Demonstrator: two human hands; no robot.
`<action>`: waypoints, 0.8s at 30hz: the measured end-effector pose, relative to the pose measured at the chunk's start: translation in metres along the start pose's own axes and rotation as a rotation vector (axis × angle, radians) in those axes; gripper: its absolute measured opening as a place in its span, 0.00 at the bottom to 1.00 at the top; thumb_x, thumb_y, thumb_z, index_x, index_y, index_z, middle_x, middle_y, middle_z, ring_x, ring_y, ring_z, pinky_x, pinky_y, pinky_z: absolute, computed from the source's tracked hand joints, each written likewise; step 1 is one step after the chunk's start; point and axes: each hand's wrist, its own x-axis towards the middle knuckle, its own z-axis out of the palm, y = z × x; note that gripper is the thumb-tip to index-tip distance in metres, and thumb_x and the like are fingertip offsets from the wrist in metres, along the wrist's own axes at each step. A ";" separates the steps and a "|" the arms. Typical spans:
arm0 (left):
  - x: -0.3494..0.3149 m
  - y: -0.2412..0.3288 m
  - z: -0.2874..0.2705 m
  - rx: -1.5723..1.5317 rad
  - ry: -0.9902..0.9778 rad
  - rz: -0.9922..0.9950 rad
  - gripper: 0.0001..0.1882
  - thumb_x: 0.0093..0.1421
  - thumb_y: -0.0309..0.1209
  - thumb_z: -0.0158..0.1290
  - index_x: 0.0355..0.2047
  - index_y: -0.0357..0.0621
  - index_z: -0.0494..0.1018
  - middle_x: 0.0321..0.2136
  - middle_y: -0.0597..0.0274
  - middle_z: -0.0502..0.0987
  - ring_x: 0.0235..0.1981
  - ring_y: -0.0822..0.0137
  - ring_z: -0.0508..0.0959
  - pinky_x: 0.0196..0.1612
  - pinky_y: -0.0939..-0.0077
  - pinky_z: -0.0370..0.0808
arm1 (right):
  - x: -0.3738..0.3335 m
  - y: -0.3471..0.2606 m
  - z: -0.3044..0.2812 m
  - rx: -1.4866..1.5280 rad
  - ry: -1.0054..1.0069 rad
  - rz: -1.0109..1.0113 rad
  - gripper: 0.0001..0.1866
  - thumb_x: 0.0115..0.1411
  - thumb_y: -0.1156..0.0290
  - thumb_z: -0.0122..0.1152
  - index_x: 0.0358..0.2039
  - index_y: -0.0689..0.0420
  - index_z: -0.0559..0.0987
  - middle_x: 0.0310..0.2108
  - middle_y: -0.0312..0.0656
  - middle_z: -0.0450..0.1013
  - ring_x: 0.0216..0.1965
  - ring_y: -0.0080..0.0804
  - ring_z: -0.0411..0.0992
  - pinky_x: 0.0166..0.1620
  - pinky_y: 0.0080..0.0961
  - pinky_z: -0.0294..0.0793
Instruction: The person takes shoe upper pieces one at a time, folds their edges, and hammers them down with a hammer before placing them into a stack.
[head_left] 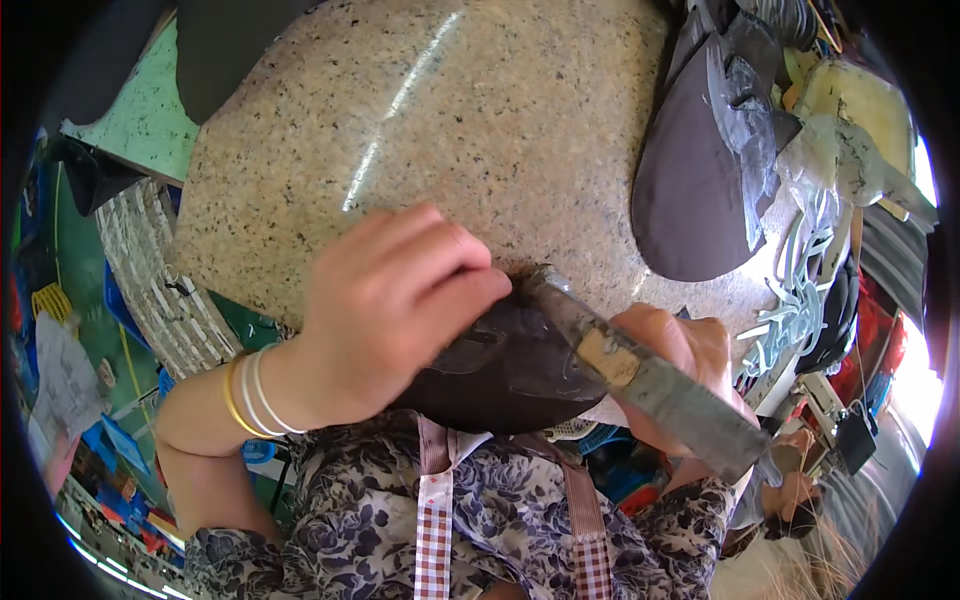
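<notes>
My right hand [680, 350] is closed round a hammer [670, 400]. I see its long worn metal head from above, with a plug of pale wood in its middle; the handle is mostly hidden. The narrow end of the head meets the edge of a dark, rounded sheet of leather-like material [500, 380] at the near edge of the stone slab [480, 130]. Closed and slightly blurred, my left hand [400, 300] has thumb and forefinger pinched at that sheet's far edge, just left of the hammer's tip. Part of the sheet lies under this hand.
A stack of dark cut pieces [700, 170] lies on the slab's right side. Beyond it are pale, tangled strips [795, 290] and a yellowish container [850, 100]. Dark sheets and a light green board [140, 110] sit at the far left. Another person [790, 490] is at the lower right.
</notes>
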 end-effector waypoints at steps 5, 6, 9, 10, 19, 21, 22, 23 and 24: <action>-0.005 0.014 -0.001 0.233 0.094 0.025 0.14 0.39 0.27 0.58 0.31 0.46 0.78 0.27 0.67 0.73 0.29 0.63 0.70 0.28 0.73 0.68 | 0.001 -0.015 -0.003 -0.085 -0.053 0.075 0.11 0.45 0.68 0.66 0.29 0.53 0.74 0.21 0.36 0.72 0.20 0.40 0.70 0.27 0.34 0.67; -0.007 0.008 0.002 0.224 0.122 -0.031 0.15 0.37 0.28 0.61 0.30 0.49 0.78 0.28 0.70 0.73 0.30 0.64 0.69 0.29 0.71 0.68 | -0.001 -0.008 -0.001 -0.034 -0.049 0.035 0.11 0.45 0.68 0.65 0.28 0.53 0.74 0.20 0.36 0.72 0.19 0.39 0.69 0.29 0.35 0.66; -0.009 0.004 0.003 0.107 0.113 -0.096 0.15 0.37 0.28 0.62 0.30 0.50 0.78 0.28 0.71 0.73 0.30 0.64 0.69 0.32 0.70 0.67 | 0.003 0.003 0.004 0.056 -0.012 -0.013 0.10 0.45 0.70 0.65 0.28 0.54 0.73 0.17 0.36 0.70 0.17 0.39 0.68 0.27 0.34 0.66; -0.012 0.007 0.007 0.122 0.113 -0.091 0.14 0.38 0.28 0.62 0.29 0.49 0.78 0.27 0.71 0.73 0.30 0.64 0.68 0.34 0.69 0.66 | 0.003 0.002 0.004 0.057 -0.016 -0.020 0.10 0.45 0.70 0.65 0.28 0.54 0.73 0.17 0.36 0.70 0.17 0.39 0.68 0.27 0.34 0.66; -0.018 0.012 0.011 0.140 0.206 -0.108 0.15 0.35 0.30 0.61 0.29 0.47 0.79 0.28 0.72 0.74 0.30 0.65 0.67 0.33 0.68 0.63 | 0.010 0.007 0.005 0.077 0.014 -0.149 0.10 0.47 0.72 0.64 0.28 0.56 0.72 0.16 0.40 0.68 0.14 0.37 0.68 0.19 0.29 0.64; -0.018 0.019 0.013 0.223 0.194 -0.067 0.16 0.34 0.30 0.62 0.28 0.46 0.79 0.28 0.71 0.74 0.30 0.64 0.67 0.33 0.68 0.63 | 0.010 0.003 0.000 0.023 -0.014 -0.201 0.11 0.48 0.71 0.62 0.31 0.59 0.71 0.19 0.42 0.68 0.17 0.38 0.70 0.20 0.30 0.67; -0.019 0.021 0.012 0.222 0.193 -0.072 0.16 0.34 0.30 0.62 0.28 0.46 0.79 0.28 0.71 0.74 0.30 0.64 0.67 0.33 0.68 0.63 | 0.008 0.001 -0.002 -0.033 -0.035 -0.236 0.13 0.50 0.70 0.60 0.34 0.62 0.70 0.22 0.44 0.68 0.20 0.39 0.72 0.21 0.31 0.69; -0.020 0.022 0.010 0.256 0.207 -0.045 0.16 0.33 0.30 0.62 0.28 0.46 0.79 0.28 0.70 0.74 0.30 0.64 0.67 0.32 0.68 0.63 | 0.009 0.002 -0.003 -0.031 -0.039 -0.236 0.13 0.50 0.70 0.60 0.34 0.62 0.70 0.22 0.44 0.68 0.20 0.39 0.72 0.21 0.31 0.69; -0.021 0.023 0.009 0.290 0.221 -0.018 0.16 0.33 0.29 0.63 0.27 0.45 0.79 0.27 0.70 0.74 0.30 0.64 0.67 0.32 0.68 0.63 | 0.011 0.005 -0.005 0.026 -0.092 -0.246 0.13 0.50 0.70 0.60 0.34 0.62 0.70 0.22 0.44 0.68 0.20 0.39 0.73 0.21 0.31 0.69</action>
